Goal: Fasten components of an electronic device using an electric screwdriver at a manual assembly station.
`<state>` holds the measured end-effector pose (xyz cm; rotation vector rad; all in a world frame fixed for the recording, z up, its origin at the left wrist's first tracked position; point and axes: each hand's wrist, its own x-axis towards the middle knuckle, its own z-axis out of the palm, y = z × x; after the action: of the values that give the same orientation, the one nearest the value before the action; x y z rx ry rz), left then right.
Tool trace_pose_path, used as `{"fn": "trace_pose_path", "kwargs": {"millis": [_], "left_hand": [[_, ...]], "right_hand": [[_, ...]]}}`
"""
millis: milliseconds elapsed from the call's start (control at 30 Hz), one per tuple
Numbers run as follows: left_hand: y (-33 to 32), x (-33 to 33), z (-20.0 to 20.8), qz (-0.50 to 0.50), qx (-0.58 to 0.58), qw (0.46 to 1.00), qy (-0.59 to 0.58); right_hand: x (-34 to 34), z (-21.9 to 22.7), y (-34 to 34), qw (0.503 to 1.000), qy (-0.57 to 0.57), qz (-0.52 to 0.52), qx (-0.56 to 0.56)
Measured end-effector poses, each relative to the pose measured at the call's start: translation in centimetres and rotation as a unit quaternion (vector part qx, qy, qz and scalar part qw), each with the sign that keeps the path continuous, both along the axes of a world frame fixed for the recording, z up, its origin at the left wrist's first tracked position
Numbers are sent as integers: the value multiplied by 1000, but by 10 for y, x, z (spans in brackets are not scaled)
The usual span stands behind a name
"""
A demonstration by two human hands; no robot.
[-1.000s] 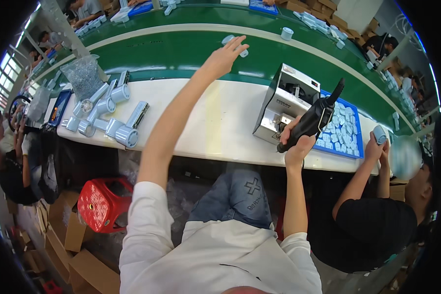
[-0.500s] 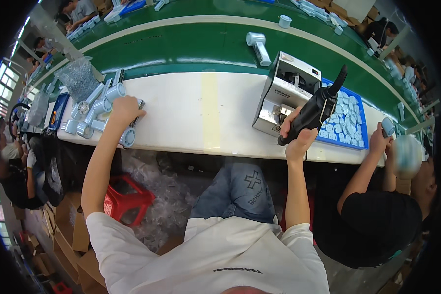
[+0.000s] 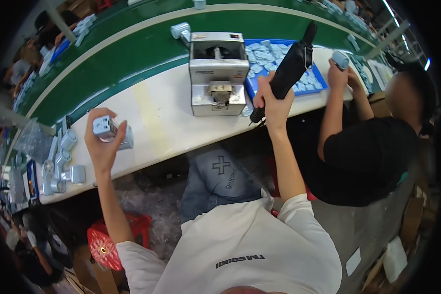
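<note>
My left hand (image 3: 101, 153) is closed around a light-blue handheld fan body (image 3: 103, 126), raised over the left part of the white worktable (image 3: 176, 122). Its handle end faces up, and the round head shows past my thumb. Wrapped in my right hand (image 3: 278, 111) is a black electric screwdriver (image 3: 292, 68), slanting with its tip low and to the left at the table's front edge. Just left of that tip stands a metal screw feeder (image 3: 217, 73). Behind the screwdriver lies a blue tray (image 3: 320, 81) of small light-blue plastic parts.
More fan bodies (image 3: 62, 158) lie in a group at the table's left end, beside a clear plastic bag (image 3: 33, 142). One fan body (image 3: 181, 31) rests on the green conveyor (image 3: 147, 51) behind the feeder. A co-worker (image 3: 372, 147) sits close on my right, holding a light-blue part. A red stool (image 3: 105, 245) stands below.
My left hand has lifted a fan body from the group and brought it rightward. The view has turned right. My right hand still holds the electric screwdriver.
</note>
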<state>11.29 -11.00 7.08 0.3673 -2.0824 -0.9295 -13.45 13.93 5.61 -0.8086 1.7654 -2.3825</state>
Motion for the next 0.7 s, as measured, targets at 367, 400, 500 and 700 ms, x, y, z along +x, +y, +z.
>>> {"fn": "trace_pose_path", "kwargs": {"millis": [367,400,500,700], "left_hand": [[114,-97,-45,-191,126,960,159],[119,-102,-49,-183,109,964,159],[127,-115,-59,-169,75,969,164],[131,-110,-70,-244,261,910,210]], "right_hand": [[-129,-3,59,851,203,-188,446],[-129,-6,59,850,205,-188,448],[-125,-5,49,840,211,-101,489],[-138,-9,37,820,227,-117,513]]}}
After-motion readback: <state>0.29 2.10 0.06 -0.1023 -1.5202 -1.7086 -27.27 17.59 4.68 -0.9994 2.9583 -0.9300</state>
